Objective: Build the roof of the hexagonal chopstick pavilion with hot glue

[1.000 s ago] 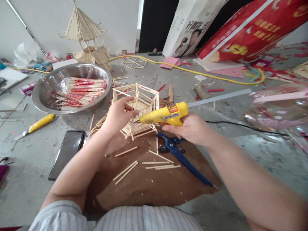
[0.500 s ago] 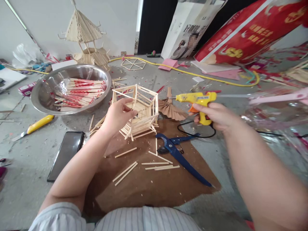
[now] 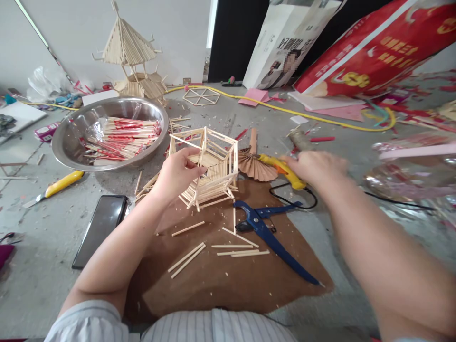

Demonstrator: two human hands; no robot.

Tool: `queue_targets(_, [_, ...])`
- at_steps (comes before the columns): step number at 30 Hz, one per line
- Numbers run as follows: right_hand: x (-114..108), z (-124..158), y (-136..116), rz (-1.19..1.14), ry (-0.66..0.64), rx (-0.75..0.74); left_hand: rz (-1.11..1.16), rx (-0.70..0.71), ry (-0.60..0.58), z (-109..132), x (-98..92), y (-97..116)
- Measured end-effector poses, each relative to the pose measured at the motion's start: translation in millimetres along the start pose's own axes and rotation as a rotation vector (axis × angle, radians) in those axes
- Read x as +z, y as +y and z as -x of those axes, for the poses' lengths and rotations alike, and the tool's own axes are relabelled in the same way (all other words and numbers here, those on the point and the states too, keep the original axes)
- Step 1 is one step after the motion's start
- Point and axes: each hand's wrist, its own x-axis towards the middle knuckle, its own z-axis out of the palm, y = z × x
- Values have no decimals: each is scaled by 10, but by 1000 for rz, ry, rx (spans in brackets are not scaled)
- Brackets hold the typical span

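My left hand point(image 3: 180, 173) pinches an upright of a six-sided frame point(image 3: 217, 178) built from thin wooden sticks. My right hand point(image 3: 315, 166), smeared by motion, is closed over the rear of a yellow hot glue gun point(image 3: 294, 178). The gun is tilted, its nozzle end over a pleated brown paper fan point(image 3: 258, 166). In front of the frame lie several loose wooden sticks point(image 3: 188, 260). Blue-handled cutters point(image 3: 272, 237) rest beside them on a brown sheet point(image 3: 249, 289).
A metal bowl point(image 3: 60, 154) holds red-wrapped sticks. To the left lie a yellow utility knife point(image 3: 64, 183) and a phone point(image 3: 99, 230). A stick pagoda point(image 3: 128, 47) stands behind, near a yellow cord point(image 3: 270, 108). At right are a red bag point(image 3: 370, 52) and clear plastic point(image 3: 402, 175).
My right hand has lowered the glue gun and tipped it over toward the paper fan. My left hand stays at the stick frame. The view has shifted slightly.
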Motion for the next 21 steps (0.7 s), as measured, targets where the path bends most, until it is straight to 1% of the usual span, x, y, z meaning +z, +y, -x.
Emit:
queue_targets(1, [-110,94,-93,-15,60,-6,3,1,-2,1,0,0])
queue_targets(2, [-223,203,-206,-51,97,-72,8,1,-4,1,0,-2])
queue_targets(4, [-425,438,-473,-296,250,-359,30,-2,-5,2,2,-6])
queue_targets(5, [-503,545,-613,-419,284,-491,48,-5,-3,2,4,-9])
queue_targets(6, [-561,636,-748,-507,311,-589,67,-8,-1,2,5,-10])
queue_targets(8, [-611,751,-977,-587,191,-810,98,-12,-2,2,8,-9])
queue_targets(9, [-609,774,-1064,-597,146,-884,105,-12,-4,2,8,-6])
queue_targets(11, [-569,772,-1179,-560,69,-949,94,-11,-9,2,8,4])
queue_targets(14, [-485,723,-1240,-486,6,-942,45,-6,-9,1,7,13])
queue_targets(17, [-423,706,-1245,-527,-14,-966,17,7,-19,-3,4,4])
queue_targets(21, [-358,729,-1254,-628,3,-986,-3,41,-41,-6,-15,-19])
